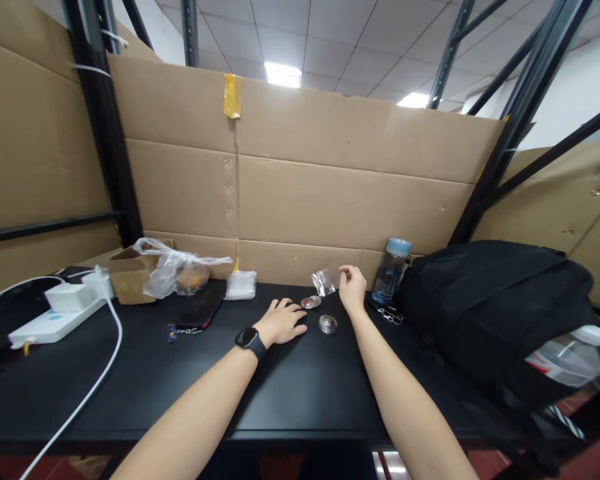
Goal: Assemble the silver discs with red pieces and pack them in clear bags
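Observation:
My left hand (281,321), with a dark watch (251,341) on its wrist, lies palm down on the black table (300,400), fingers spread. Just beyond its fingertips are small round flat pieces (311,302) with some red on them. A round silver metal piece (327,325) sits between my two hands. My right hand (352,288) is raised a little, its fingers pinched together at the right edge of a small clear plastic bag (324,281). Whether the fingertips grip the bag is too small to tell.
A bottle with a blue lid (392,270), keys (391,316) and a black backpack (495,313) are on the right. To the left are a stack of clear bags (241,285), a phone (200,305), a plastic bag (173,270), an open carton (131,275) and a white power strip (55,323).

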A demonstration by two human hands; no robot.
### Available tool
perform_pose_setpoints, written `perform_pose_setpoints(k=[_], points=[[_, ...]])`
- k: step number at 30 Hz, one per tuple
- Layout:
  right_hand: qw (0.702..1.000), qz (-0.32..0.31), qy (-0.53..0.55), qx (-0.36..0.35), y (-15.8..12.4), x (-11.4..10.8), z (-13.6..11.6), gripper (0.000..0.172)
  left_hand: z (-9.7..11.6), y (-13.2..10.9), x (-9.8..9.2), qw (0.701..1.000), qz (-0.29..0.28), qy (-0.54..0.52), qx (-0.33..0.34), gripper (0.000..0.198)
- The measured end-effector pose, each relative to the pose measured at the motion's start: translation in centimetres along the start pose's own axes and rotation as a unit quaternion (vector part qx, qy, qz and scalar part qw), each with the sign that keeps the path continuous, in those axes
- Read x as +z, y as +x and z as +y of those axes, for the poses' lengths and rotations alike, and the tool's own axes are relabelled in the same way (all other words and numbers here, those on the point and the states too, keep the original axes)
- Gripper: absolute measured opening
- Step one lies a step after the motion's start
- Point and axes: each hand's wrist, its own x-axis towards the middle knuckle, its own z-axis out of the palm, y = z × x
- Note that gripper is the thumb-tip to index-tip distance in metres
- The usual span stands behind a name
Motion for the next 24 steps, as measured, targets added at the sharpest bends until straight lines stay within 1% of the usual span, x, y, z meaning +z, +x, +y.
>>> perform_pose_setpoints(k=[1,3,5,7,9,11,14,15,16,18,19,20,22,24], points=[[1.0,0.005,0.018,0.006,0.2,-0.3,-0.1,0.021,0.0,0.0,-0.4,1.0,0.03,0.004,0.001,0.039],[0.998,-0.013,0.063,0.025,0.4,-0.6,-0.6,0.02,0.2,0.0,-1.4,0.994,0.11,0.012,-0.012,0.039],[0.992,-0.054,0.107,0.042,0.4,-0.7,-1.4,0.021,0.4,-0.1,-2.6,0.982,0.186,0.018,-0.034,0.05],[0.984,-0.104,0.137,0.04,0.1,-0.6,-2.5,0.022,0.7,-0.3,-3.6,0.972,0.228,0.025,-0.04,0.059],[0.974,-0.16,0.156,0.025,-0.2,-0.5,-3.7,0.023,1.0,-0.4,-4.2,0.971,0.235,0.03,-0.022,0.059],[0.964,-0.204,0.172,0.007,-0.6,-0.4,-4.8,0.021,1.2,-0.6,-4.3,0.971,0.238,0.027,0.001,0.053],[0.952,-0.224,0.208,0.009,-1.1,-0.4,-5.8,0.021,1.3,-0.5,-4.1,0.971,0.237,0.016,0.022,0.031],[0.945,-0.234,0.227,0.025,-1.2,-0.4,-6.0,0.026,1.2,-0.5,-4.0,0.973,0.231,0.013,0.026,0.023],[0.935,-0.251,0.247,0.047,-1.4,-0.4,-6.1,0.034,1.1,-0.4,-3.9,0.974,0.223,0.011,0.029,0.02],[0.906,-0.297,0.283,0.1,-1.6,-0.5,-5.9,0.057,0.9,-0.3,-3.7,0.976,0.214,0.009,0.031,0.023],[0.893,-0.317,0.296,0.121,-1.7,-0.5,-5.8,0.066,0.8,-0.3,-3.7,0.976,0.213,0.009,0.029,0.024],[0.883,-0.33,0.303,0.137,-1.7,-0.5,-5.6,0.071,0.7,-0.2,-3.6,0.977,0.213,0.008,0.028,0.024],[0.876,-0.338,0.31,0.15,-1.7,-0.5,-5.0,0.071,0.5,-0.2,-3.5,0.978,0.208,0.004,0.027,0.023],[0.879,-0.34,0.303,0.144,-1.6,-0.4,-4.5,0.067,0.5,-0.1,-3.4,0.979,0.199,-0.001,0.032,0.022]])
